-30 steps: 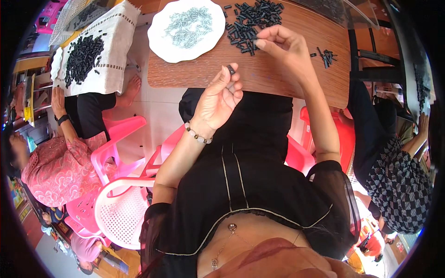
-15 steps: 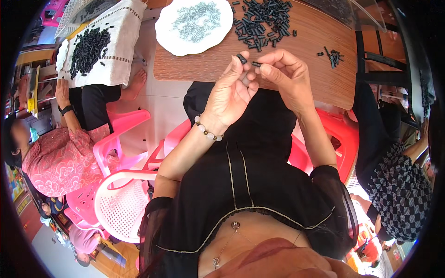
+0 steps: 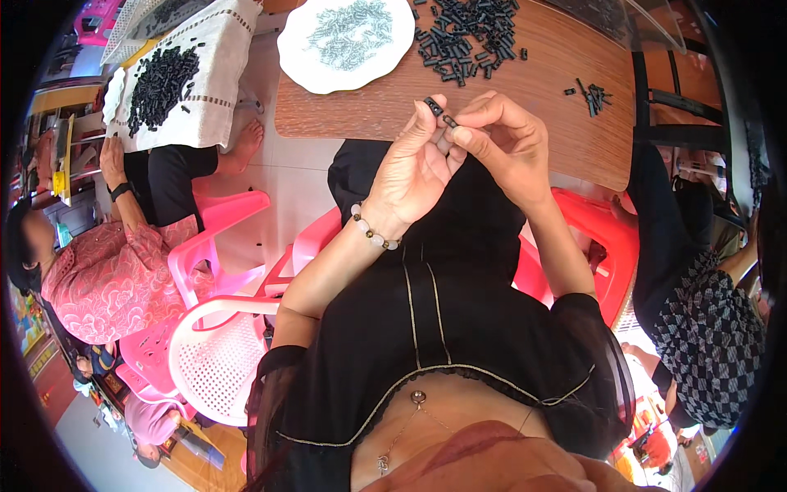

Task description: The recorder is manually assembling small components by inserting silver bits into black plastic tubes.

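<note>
Over the table's near edge, my left hand (image 3: pixel 416 168) pinches a small black plastic part (image 3: pixel 434 106) between thumb and fingertips, the part tilted. Just to its right, my right hand (image 3: pixel 512 152) grips a thinner small dark piece (image 3: pixel 449 120) between thumb and forefinger. The two pieces are close together; whether they touch I cannot tell. Beyond the hands lies a pile of black cylindrical parts (image 3: pixel 467 41). Left of that pile, a white scalloped plate (image 3: pixel 307 76) holds many tiny clear pieces.
Several dark parts (image 3: pixel 592 98) lie on the wooden table (image 3: pixel 541 115) at right. At far left, another black pile (image 3: pixel 164 86) rests on a white cloth (image 3: pixel 225 53) by a seated person in a pink patterned top (image 3: pixel 123 279). Pink chairs (image 3: pixel 221 348) stand around me.
My right hand has moved the thin piece closer to the black part and turned it, its inner end now angled upward. The part in my left hand has tilted slightly.
</note>
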The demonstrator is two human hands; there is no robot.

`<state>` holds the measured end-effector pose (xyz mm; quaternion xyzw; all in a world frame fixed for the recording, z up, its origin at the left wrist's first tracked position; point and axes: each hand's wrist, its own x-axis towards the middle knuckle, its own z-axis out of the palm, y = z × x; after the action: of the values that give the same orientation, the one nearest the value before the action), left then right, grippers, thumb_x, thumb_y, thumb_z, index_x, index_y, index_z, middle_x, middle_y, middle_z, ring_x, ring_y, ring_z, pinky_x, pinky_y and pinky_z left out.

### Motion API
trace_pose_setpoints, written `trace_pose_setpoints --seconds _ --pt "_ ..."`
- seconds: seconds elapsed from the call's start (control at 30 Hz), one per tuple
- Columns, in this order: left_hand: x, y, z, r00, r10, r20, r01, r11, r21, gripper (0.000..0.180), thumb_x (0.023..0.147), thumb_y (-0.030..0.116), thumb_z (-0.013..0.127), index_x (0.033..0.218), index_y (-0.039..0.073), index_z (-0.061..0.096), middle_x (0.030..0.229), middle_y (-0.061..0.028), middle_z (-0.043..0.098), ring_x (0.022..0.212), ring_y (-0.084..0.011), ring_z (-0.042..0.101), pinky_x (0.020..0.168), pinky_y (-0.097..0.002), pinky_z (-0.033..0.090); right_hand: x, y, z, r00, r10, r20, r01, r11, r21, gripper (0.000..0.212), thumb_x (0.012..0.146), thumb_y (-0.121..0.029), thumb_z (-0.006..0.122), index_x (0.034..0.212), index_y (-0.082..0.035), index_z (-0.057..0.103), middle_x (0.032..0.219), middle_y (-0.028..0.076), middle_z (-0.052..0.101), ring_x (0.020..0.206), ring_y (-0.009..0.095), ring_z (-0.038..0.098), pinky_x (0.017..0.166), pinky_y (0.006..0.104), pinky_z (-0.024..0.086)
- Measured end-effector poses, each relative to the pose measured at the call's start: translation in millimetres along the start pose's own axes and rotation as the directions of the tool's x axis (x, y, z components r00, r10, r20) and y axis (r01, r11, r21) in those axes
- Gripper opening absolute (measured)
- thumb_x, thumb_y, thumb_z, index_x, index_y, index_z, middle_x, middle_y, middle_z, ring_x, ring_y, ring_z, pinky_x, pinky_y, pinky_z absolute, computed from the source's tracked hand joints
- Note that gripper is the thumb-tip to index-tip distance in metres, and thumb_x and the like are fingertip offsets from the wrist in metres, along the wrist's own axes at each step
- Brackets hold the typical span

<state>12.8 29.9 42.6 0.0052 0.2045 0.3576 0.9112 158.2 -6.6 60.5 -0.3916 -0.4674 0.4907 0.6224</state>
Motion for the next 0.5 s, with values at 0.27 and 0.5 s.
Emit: trace_pose_setpoints --seconds 0.27,0.5 --pt "0.0 -3.3 -0.9 1.000 -0.005 0.000 0.005 1.000 0.010 0.019 0.090 0.031 0.063 0.103 0.018 0.066 0.095 0.0037 0.064 0.090 -0.0095 0.055 0.085 -0.0279 0.046 -0.5 4.0 0.4 0.999 -0.024 -0.028 0.023 1.000 -0.014 0.009 0.085 0.001 0.068 0.093 0.002 0.064 0.087 0.005 0.063 0.075 0.008 0.057 0.066 0.0219 0.047" --pt "-1.4 -5.4 1.5 1.000 0.006 -0.011 -0.006 0.999 0.051 0.019 0.090 0.031 0.063 0.103 0.018 0.065 0.095 0.0031 0.061 0.091 -0.0097 0.054 0.085 -0.0268 0.045 -3.6 -0.3 3.9 0.998 -0.036 -0.058 0.028 0.990 -0.141 0.010 0.081 0.005 0.068 0.090 0.001 0.065 0.090 0.007 0.064 0.088 0.014 0.057 0.080 0.0268 0.046"
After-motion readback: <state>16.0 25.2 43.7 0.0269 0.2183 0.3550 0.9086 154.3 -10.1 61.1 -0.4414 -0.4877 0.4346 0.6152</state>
